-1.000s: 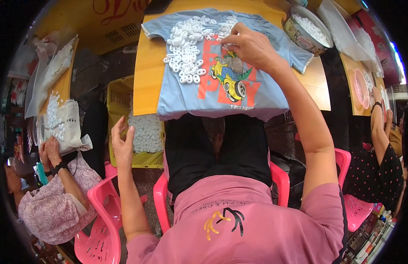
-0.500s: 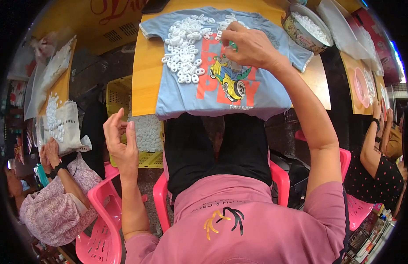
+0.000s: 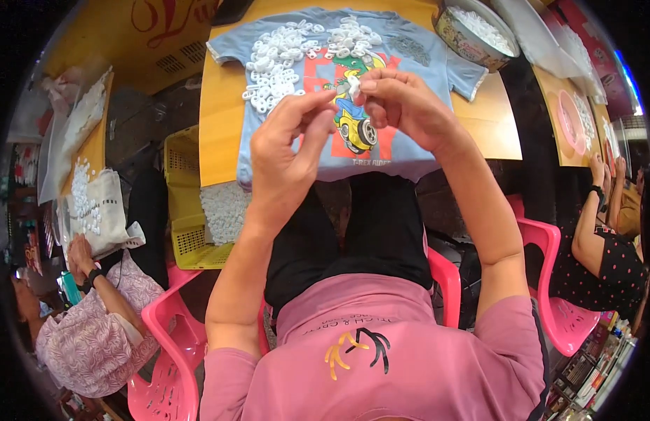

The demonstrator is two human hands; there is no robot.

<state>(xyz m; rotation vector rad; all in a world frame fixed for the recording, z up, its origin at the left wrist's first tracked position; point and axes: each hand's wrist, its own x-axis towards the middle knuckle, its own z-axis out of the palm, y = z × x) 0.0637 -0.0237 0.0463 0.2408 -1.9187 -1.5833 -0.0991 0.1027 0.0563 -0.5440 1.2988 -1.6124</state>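
In front of my chest, both hands are raised over the near part of a blue printed T-shirt [image 3: 416,144] spread on the table. My right hand [image 3: 409,105] pinches a small white plastic piece [image 3: 353,85] between thumb and fingertips. Close to it on the left is my left hand [image 3: 286,144], its index finger and thumb curved toward the piece with a gap between them and nothing visible in it. Many similar white pieces with holes lie on the shirt in a big heap [image 3: 274,67] and a smaller heap [image 3: 353,38].
A round tin [image 3: 472,42] of white pieces stands at the table's far right. Left of my legs is a yellow crate [image 3: 181,182] beside a mass of white pieces [image 3: 226,210]. Other people sit at tables on both sides; a pink chair [image 3: 170,330] is at my left.
My right hand has drawn back from the smaller heap toward me with a white piece. My left hand has risen from beside the table to meet it.
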